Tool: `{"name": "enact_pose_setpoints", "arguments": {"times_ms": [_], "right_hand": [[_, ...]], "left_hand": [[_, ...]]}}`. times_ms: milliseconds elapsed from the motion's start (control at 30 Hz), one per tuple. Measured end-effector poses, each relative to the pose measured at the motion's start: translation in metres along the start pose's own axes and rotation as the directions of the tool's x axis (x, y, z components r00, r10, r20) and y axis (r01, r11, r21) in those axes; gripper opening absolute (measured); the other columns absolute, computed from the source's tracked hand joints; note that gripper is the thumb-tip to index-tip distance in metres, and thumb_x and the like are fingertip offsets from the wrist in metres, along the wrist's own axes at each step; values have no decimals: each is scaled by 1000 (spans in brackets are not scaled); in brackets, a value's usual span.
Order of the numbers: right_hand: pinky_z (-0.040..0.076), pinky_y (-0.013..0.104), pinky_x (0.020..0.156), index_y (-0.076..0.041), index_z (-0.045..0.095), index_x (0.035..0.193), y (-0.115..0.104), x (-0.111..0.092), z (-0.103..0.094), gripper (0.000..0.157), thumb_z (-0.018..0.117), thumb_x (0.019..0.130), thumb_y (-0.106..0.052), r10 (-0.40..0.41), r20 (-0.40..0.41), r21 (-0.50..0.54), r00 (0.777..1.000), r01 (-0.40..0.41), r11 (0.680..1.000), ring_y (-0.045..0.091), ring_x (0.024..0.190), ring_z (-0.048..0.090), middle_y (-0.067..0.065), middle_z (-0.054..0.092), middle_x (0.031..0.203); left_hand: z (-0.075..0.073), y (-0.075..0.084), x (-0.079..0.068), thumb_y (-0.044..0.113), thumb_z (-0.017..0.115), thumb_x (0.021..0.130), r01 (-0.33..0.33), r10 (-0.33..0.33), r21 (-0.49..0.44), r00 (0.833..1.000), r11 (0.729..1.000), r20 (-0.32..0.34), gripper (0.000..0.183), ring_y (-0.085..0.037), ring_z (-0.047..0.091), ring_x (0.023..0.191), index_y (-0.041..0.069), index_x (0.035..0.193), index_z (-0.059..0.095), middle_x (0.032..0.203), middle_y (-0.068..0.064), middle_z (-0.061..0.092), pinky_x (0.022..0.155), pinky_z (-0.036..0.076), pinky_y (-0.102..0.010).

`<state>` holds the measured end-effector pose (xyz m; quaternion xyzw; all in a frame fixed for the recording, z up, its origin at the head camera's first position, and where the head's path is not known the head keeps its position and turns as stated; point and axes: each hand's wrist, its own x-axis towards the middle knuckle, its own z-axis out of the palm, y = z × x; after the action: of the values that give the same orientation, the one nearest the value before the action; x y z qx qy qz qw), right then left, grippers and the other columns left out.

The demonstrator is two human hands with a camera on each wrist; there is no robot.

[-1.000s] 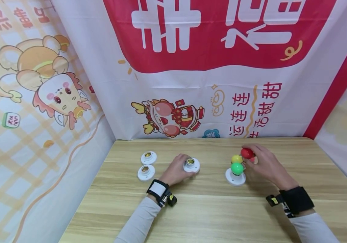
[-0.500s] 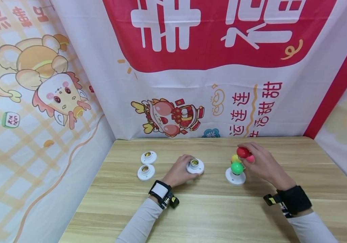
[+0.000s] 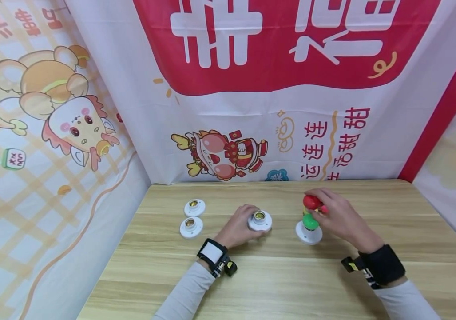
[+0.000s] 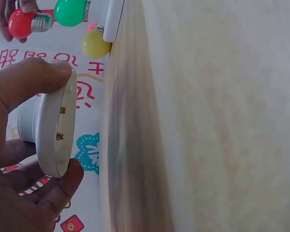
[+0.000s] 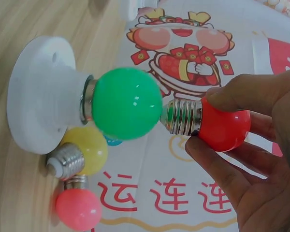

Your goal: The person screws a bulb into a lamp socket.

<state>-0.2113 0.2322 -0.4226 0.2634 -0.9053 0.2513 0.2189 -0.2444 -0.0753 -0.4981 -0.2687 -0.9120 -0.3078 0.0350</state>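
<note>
My left hand (image 3: 235,227) grips a white lamp holder (image 3: 267,222) by its rim, socket facing up. In the left wrist view the holder's hollow underside shows brass contacts, raised off the table. Thumb and fingers of my right hand (image 3: 341,218) pinch a red light bulb (image 5: 227,125) by its globe, its metal screw base bare. That bulb is over a green bulb (image 5: 127,104), which sits upright in another white lamp holder (image 5: 36,96) on the table. Behind this holder lie a yellow bulb (image 5: 92,150) and a pink bulb (image 5: 79,210), mostly hidden in the head view.
Two more white lamp holders, a rear one (image 3: 194,207) and a front one (image 3: 191,227), stand bulbless at the left of the wooden table (image 3: 275,289). A printed cloth (image 3: 228,111) hangs along the table's back edge, with more cloth at both sides.
My right hand has carried the red bulb leftward, from beside the yellow bulb to over the green one. My left hand has moved the lamp holder slightly to the right.
</note>
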Motion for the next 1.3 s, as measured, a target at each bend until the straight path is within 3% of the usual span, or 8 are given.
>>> {"name": "enact_pose_setpoints", "arguments": {"times_ms": [633, 867, 1300], "right_hand": [[58, 39, 81, -13, 58, 127, -29, 12, 2, 57, 81, 76, -23, -72, 21, -8, 997, 73, 997, 18, 100, 60, 5, 61, 119], [58, 37, 80, -13, 58, 127, -38, 16, 5, 55, 79, 78, -23, -150, 12, 6, 989, 150, 989, 17, 101, 61, 5, 60, 120], [58, 38, 81, -10, 57, 128, -49, 17, 11, 58, 78, 75, -10, -225, 30, 52, 974, 223, 973, 20, 107, 60, 8, 59, 126]], "left_hand": [[8, 16, 1, 43, 80, 72, -153, 153, -11, 988, 988, -32, 71, -12, 46, 117, 11, 131, 55, 130, 0, 51, 101, 43, -28], [11, 21, 2, 42, 80, 73, -186, 186, -10, 982, 982, -37, 70, -12, 43, 118, 11, 131, 55, 131, 1, 50, 100, 43, -27], [15, 36, 6, 40, 78, 76, -237, 235, -62, 971, 970, -40, 65, -11, 43, 117, 12, 130, 55, 128, 2, 50, 97, 45, -24]]}}
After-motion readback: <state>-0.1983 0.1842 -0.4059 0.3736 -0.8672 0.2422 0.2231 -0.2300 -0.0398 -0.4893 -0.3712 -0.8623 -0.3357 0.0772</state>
